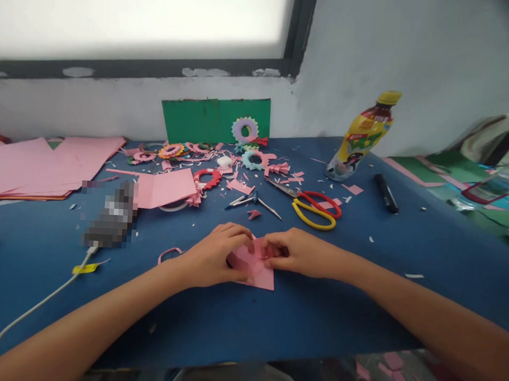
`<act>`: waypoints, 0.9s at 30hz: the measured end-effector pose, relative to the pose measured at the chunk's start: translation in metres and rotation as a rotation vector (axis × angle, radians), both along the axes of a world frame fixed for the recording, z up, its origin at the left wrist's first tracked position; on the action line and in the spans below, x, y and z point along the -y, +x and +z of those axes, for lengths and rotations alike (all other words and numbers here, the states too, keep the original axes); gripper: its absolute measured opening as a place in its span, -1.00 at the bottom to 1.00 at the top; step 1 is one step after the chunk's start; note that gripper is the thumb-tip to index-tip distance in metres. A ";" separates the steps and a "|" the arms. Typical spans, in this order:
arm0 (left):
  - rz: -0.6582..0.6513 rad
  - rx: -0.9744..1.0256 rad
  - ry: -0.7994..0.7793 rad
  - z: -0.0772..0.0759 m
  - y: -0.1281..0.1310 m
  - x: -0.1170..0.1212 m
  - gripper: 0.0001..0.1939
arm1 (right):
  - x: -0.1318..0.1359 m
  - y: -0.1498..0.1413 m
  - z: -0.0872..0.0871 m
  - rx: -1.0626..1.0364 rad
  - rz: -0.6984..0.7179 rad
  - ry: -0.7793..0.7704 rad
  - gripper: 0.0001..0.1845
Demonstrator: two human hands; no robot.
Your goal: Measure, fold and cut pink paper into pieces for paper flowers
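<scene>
A small folded sheet of pink paper (263,277) lies near the front of the blue table. My left hand (217,254) is curved around its left side, thumb low and fingers above, gripping it. With bent fingertips, my right hand (296,252) pinches the paper at its upper right; the exact fold there is partly hidden. Just beyond my hands are a pair of compasses (254,199), a small pink scrap (254,214) and scissors (315,208) with red and yellow handles. A thin pink paper loop (170,254) rests beside my left wrist.
Pink sheets (46,165) are stacked at the far left, near a blurred-out device (112,214) on a white cable (39,304). Paper rings (244,130) and scraps cover the back. A drink bottle (362,136) and black marker (386,193) stand and lie right.
</scene>
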State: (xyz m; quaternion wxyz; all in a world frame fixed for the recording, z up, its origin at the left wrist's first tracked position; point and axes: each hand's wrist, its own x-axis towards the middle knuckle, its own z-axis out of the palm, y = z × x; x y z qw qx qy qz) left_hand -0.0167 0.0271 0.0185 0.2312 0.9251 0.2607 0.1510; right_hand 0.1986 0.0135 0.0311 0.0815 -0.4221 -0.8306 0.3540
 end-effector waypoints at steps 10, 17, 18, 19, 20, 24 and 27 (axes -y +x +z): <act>-0.009 0.051 -0.050 -0.001 -0.005 -0.003 -0.87 | -0.005 0.011 0.001 -0.166 0.048 -0.004 -0.96; 0.116 0.064 -0.026 -0.003 -0.001 0.004 -0.90 | -0.003 0.003 -0.004 -0.151 -0.199 -0.047 -0.78; 0.131 0.066 -0.026 -0.004 -0.001 0.005 -0.90 | -0.003 0.003 -0.006 -0.157 -0.224 -0.052 -0.81; 0.153 0.070 -0.031 -0.005 -0.001 0.006 -0.91 | -0.004 0.003 -0.009 -0.174 -0.243 -0.067 -0.85; 0.186 0.075 -0.042 -0.006 -0.001 0.006 -0.92 | -0.006 0.004 -0.012 -0.199 -0.258 -0.089 -0.86; 0.342 0.135 -0.192 -0.007 -0.001 0.011 -0.81 | -0.010 0.005 -0.019 -0.254 -0.287 -0.095 -0.65; 0.364 0.163 -0.285 -0.004 0.002 0.012 -0.63 | -0.008 0.001 -0.018 -0.196 -0.207 0.067 -0.69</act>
